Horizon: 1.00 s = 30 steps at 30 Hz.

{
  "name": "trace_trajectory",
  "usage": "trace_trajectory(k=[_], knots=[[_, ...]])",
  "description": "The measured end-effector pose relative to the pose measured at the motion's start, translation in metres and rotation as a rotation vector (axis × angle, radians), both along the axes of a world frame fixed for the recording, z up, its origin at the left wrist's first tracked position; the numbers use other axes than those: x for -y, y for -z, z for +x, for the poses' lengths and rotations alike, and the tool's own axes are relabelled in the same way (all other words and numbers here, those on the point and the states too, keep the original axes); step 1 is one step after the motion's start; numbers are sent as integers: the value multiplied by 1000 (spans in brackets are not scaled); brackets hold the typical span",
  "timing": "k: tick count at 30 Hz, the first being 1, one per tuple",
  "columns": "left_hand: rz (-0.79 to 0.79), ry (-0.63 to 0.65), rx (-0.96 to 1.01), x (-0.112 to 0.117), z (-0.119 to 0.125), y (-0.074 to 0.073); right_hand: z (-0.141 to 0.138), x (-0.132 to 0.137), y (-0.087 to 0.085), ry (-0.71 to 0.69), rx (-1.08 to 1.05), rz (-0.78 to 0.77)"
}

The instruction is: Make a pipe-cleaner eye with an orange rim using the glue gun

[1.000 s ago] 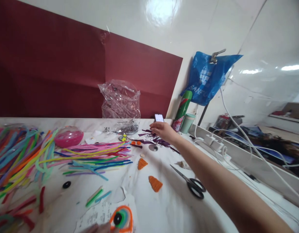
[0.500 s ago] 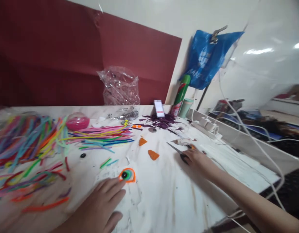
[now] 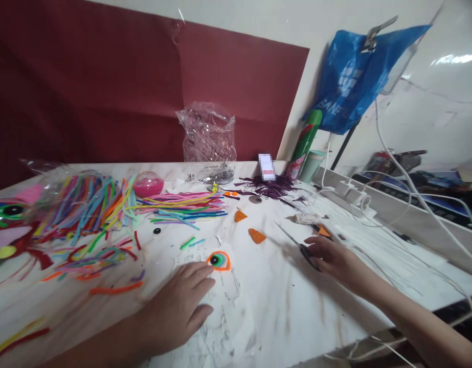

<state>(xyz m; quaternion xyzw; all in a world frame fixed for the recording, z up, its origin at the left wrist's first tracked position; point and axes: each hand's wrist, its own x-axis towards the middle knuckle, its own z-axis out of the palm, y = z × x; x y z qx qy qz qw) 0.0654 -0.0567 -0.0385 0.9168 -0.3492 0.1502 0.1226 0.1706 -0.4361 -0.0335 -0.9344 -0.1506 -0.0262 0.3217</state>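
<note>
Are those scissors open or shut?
Shut, it seems: the scissors show their blades together as one thin strip, pointing away from the right hand.

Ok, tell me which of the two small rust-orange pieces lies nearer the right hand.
The front small rust-orange piece is nearer the right hand; the back one lies farther left.

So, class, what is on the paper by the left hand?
An eye shape lies on the paper. The left hand covers part; what is beneath the hand cannot be seen.
</note>
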Motion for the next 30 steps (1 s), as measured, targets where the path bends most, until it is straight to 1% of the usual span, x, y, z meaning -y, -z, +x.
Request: trace_trajectory(k=[1,2,3,4,6,8,10,14,16,19,23,25,27,29,30], knots=[[-35,-9,20,-2,1,1,-6,-6,0,-53,-55,81],[-65,-17,37,-4,2,2,-12,-13,-1,-108,-103,123],[-87,-27,47,-6,3,2,-18,-20,-2,-156,-135,126],[-102,-39,54,-9,5,1,-23,-27,-3,-195,-141,96],[-107,-58,44,-13,10,-3,-28,-41,-3,-245,-57,-41],[-92,-62,16,-15,17,-8,-29,-52,-3,-289,113,-227],[-62,-47,-16,-12,25,-12,-26,-62,-2,-353,252,-368],[0,-20,-73,3,45,-15,-19,-76,-4,-422,326,-468],[-10,-21,-97,10,54,-12,-17,-80,-7,-447,337,-499],[-58,-17,-108,16,63,-4,-18,-82,-12,-481,332,-533],[-118,10,-86,16,62,5,-17,-80,-15,-503,323,-540],[-165,-12,-107,16,59,6,-16,-78,-14,-515,337,-545],[-200,-75,-138,16,61,5,-14,-77,-14,-529,349,-552],[-202,-128,-159,18,67,2,-12,-76,-13,-541,352,-547],[-188,-130,-168,19,71,1,-11,-76,-13,-544,351,-541]])
